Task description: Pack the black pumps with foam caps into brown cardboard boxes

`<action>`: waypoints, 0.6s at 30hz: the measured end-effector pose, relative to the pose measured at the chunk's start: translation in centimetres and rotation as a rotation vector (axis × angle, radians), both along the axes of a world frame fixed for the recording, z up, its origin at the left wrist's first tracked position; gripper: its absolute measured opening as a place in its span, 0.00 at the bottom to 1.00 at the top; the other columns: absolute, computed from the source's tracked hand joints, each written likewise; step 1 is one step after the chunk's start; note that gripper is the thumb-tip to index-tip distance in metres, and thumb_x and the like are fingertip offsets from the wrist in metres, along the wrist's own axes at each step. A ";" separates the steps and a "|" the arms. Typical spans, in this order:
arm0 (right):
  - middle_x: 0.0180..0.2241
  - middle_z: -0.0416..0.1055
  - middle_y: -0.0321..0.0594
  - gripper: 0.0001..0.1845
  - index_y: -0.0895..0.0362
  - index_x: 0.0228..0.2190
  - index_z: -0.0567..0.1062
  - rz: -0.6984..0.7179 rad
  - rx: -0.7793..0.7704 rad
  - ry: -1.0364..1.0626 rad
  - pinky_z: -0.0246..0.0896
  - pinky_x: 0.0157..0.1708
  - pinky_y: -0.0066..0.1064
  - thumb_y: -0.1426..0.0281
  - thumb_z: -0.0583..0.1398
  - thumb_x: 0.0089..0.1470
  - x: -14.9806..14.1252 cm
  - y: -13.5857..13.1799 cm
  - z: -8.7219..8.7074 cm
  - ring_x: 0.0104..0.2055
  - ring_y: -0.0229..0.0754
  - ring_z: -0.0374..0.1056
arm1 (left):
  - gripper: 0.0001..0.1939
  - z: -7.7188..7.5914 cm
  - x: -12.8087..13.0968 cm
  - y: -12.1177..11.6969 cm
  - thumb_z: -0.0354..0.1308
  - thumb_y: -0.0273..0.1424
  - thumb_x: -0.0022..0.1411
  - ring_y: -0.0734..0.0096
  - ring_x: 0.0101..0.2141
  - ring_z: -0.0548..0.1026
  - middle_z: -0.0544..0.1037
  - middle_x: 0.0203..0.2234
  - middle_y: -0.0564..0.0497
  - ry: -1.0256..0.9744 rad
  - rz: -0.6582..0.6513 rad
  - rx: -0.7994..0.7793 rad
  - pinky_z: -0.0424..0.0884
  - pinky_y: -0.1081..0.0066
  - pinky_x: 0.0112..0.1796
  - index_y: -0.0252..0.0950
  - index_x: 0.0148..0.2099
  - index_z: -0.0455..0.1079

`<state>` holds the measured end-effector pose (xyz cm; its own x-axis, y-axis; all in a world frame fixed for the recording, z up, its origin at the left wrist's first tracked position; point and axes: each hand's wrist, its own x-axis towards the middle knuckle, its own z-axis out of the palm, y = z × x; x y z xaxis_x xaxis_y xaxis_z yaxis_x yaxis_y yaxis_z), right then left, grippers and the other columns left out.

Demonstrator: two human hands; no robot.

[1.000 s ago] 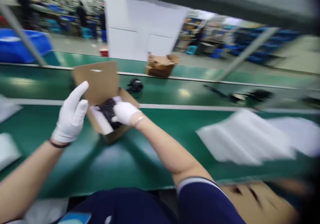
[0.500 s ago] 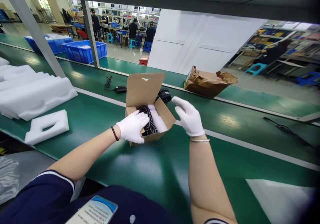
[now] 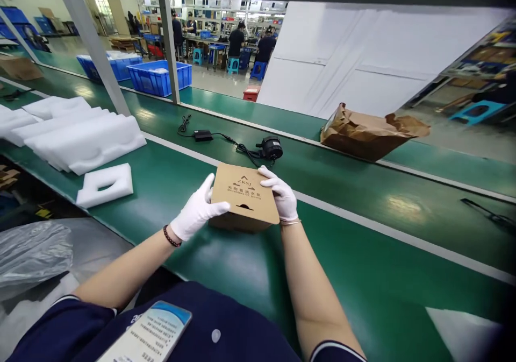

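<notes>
Beyond the steel uprights, co-workers point(image 3: 236, 42) stand at benches in a long factory hall, with blue plastic crates point(image 3: 159, 78) on the floor nearer to you. Along the green counter point(image 3: 363, 243) at your far left, a crumpled clear plastic bag point(image 3: 32, 254) lies below the edge, and white foam inserts point(image 3: 84, 144) sit in a row, with a single foam piece with a cut-out point(image 3: 105, 185) just nearer your left hand point(image 3: 197, 208). That gloved hand holds the left side of a cardboard carton point(image 3: 244, 198), its fingers lying close together against the lid's edge with the thumb raised. The carton sits on the counter between your hands, its lid down, so whatever is inside is hidden. The step in hand looks like closing it, and the next move seems to call for seating the lid's front edge firmly. Printed on the lid are a logo that may read KSJ, a line of Chinese characters and a tiny English line, perhaps "Brushless DC pump", too small to be sure of. Your right hand point(image 3: 281, 194) has its gloved fingers curled over the lid's right corner, pressing down. Past the carton, a black power adapter point(image 3: 202, 135) is corded to a small black pump point(image 3: 271, 148), and a torn brown paper bag point(image 3: 371, 136) lies further right.
</notes>
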<state>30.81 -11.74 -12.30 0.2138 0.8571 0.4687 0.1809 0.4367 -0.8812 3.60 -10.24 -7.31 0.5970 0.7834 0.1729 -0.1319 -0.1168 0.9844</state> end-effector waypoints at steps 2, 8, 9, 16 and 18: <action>0.62 0.63 0.44 0.26 0.52 0.37 0.77 0.034 0.010 -0.085 0.45 0.67 0.52 0.44 0.55 0.59 -0.1 -1.8 0.1 0.68 0.54 0.51 | 0.47 -0.3 0.2 -0.6 0.67 0.43 0.56 0.50 0.57 0.72 0.69 0.61 0.41 0.034 0.088 -0.027 0.74 0.53 0.54 0.37 0.70 0.48; 0.61 0.63 0.50 0.37 0.53 0.53 0.69 -0.088 0.150 -0.388 0.41 0.67 0.61 0.41 0.60 0.53 -2.3 -5.4 0.1 0.70 0.59 0.46 | 0.35 -3.8 1.9 -0.5 0.66 0.46 0.56 0.54 0.57 0.71 0.72 0.57 0.44 0.079 0.414 0.312 0.69 0.55 0.59 0.42 0.63 0.65; 0.59 0.66 0.50 0.30 0.53 0.50 0.70 -0.142 0.168 -0.390 0.43 0.66 0.61 0.44 0.59 0.56 -2.7 -5.5 -0.1 0.68 0.58 0.49 | 0.31 -4.6 2.1 -0.6 0.65 0.46 0.57 0.55 0.58 0.70 0.71 0.56 0.44 0.094 0.464 0.379 0.68 0.55 0.59 0.42 0.60 0.67; 0.47 0.73 0.40 0.10 0.49 0.41 0.73 -0.240 0.290 -0.288 0.48 0.66 0.63 0.58 0.59 0.61 -4.2 -6.2 -2.0 0.58 0.52 0.66 | 0.29 -7.5 0.8 1.2 0.66 0.39 0.59 0.49 0.67 0.55 0.60 0.66 0.41 0.048 0.342 0.880 0.57 0.43 0.63 0.45 0.61 0.65; 0.44 0.74 0.39 0.10 0.49 0.40 0.73 -0.271 0.268 -0.262 0.48 0.66 0.63 0.57 0.59 0.60 -4.5 -6.4 -2.0 0.55 0.52 0.69 | 0.31 -7.3 0.6 1.9 0.67 0.37 0.59 0.50 0.65 0.60 0.70 0.60 0.44 0.019 0.268 0.977 0.58 0.41 0.63 0.47 0.62 0.64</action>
